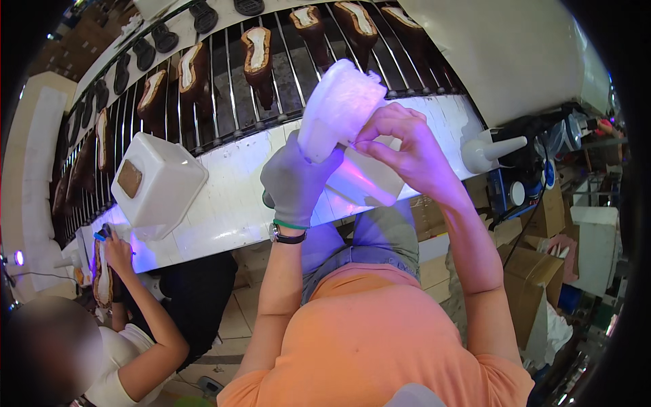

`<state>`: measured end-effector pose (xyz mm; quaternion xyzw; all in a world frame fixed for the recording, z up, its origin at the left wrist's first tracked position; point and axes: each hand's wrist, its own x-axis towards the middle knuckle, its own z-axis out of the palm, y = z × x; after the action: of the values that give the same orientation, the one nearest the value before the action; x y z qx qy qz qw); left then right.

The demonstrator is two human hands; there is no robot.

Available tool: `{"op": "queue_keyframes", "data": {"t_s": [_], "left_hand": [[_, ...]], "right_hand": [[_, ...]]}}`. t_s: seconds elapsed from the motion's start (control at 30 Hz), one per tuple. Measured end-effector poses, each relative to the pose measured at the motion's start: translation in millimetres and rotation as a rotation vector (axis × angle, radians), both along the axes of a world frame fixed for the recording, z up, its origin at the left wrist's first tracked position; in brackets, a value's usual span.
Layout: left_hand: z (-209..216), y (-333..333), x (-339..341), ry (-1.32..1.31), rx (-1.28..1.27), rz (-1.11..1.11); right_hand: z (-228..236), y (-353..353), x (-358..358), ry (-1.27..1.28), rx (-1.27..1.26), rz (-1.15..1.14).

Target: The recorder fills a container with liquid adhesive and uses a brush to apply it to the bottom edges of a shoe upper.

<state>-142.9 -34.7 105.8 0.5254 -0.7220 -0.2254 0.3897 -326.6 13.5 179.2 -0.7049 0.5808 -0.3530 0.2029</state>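
Note:
My left hand (293, 178), in a grey glove, grips a pale rounded piece with a fluffy white surface (342, 102), lit purple and raised above the bench. Its exact kind is hard to make out. My bare right hand (405, 146) is at the piece's right lower edge, thumb and fingertips pinched together. Whatever is between those fingertips is too small to name. Beneath both hands a white plastic container (369, 180) sits near the bench's front edge, partly covered by them. To the left stands another white container (161, 183) with a brown square patch on it.
Brown lasted shoe uppers (258, 57) lie bottom up on a barred rack (232, 88) behind the white bench (234, 173); dark soles (165, 37) line its far side. A white nozzle bottle (491, 152) stands right. At lower left, a co-worker's hand (116, 252) works on another upper.

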Motion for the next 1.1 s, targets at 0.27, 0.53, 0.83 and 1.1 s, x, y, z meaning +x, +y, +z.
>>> {"op": "queue_keyframes", "data": {"t_s": [0.27, 0.53, 0.83, 1.1], "left_hand": [[33.4, -31.3, -37.3, -0.266, -0.103, -0.035], [53.4, -51.7, -68.2, -0.246, -0.051, -0.11], [52.1, -58.1, -77.7, -0.242, -0.061, -0.137], [50.9, -48.7, -72.3, -0.244, -0.039, -0.105]], "right_hand": [[18.3, -3.6, -23.4, 0.292, -0.144, -0.222], [30.5, -6.4, -46.4, 0.854, -0.34, -0.252], [68.5, -58.8, -47.1, 0.902, -0.475, -0.342], [74.7, -76.9, -38.1, 1.142, -0.339, -0.159]]}}
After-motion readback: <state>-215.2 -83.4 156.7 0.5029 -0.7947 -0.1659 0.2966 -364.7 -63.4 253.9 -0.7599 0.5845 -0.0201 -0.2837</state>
